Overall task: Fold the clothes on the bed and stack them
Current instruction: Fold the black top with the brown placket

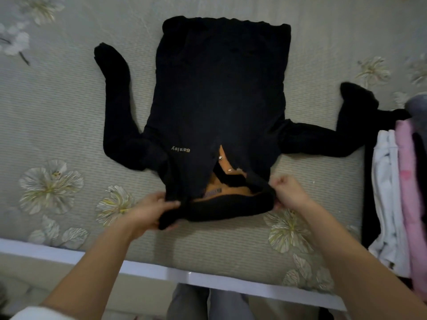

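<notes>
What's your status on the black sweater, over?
Left hand, right hand both grip the collar. Black sweater flat on bed, sleeves out, unfolded. Clothes stack beside right sleeve.

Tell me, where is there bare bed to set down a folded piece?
Bare bed lies left of the sweater and at the far right beyond its sleeve. The near right is crowded: that sleeve reaches the stack.
</notes>
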The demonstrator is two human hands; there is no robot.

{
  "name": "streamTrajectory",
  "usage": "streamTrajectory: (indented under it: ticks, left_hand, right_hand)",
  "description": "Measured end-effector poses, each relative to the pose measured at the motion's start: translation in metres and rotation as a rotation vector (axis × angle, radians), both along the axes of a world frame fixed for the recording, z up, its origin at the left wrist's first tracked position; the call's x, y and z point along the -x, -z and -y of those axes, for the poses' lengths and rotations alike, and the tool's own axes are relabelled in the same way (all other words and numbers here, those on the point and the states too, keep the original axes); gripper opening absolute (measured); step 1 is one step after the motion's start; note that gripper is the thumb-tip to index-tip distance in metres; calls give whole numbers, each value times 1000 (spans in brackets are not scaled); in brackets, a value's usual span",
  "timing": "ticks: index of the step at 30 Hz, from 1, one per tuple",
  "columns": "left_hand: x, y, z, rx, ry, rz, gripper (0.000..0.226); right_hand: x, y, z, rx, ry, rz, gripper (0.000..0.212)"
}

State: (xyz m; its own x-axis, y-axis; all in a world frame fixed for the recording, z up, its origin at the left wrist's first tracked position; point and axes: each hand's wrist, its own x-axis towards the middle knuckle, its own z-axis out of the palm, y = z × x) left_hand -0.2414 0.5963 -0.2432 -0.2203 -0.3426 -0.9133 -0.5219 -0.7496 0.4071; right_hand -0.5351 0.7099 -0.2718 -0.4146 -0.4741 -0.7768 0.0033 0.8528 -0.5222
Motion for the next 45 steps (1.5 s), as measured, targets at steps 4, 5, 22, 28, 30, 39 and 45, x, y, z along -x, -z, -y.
streamTrajectory:
  ticks: [4,5,22,28,30,39,45]
  left_hand:
    - [-8,11,-18,95,119,162,12]
    - [-6,15,-19,96,81,150,14]
    - [-3,5,-4,-37,845,515,25]
    - [85,-2,23,543,824,255,19]
    - [122,2,17,748,848,111,33]
    - [209,66,-20,1058,1185,55,83]
    - [206,77,-9,1012,1358,157,90]
  right_hand:
    - [-16,6,-30,-143,35,61,40]
    - [-22,8,-30,-129,112,150,45]
    - [-30,9,-34,-319,-557,194,38]
    - [53,13,-16,-76,162,-190,27]
    - [89,17,-12,-35,399,-251,25]
    - [190,34,18,80,882,-365,73]
    - [209,-6,52,291,1002,-203,13]
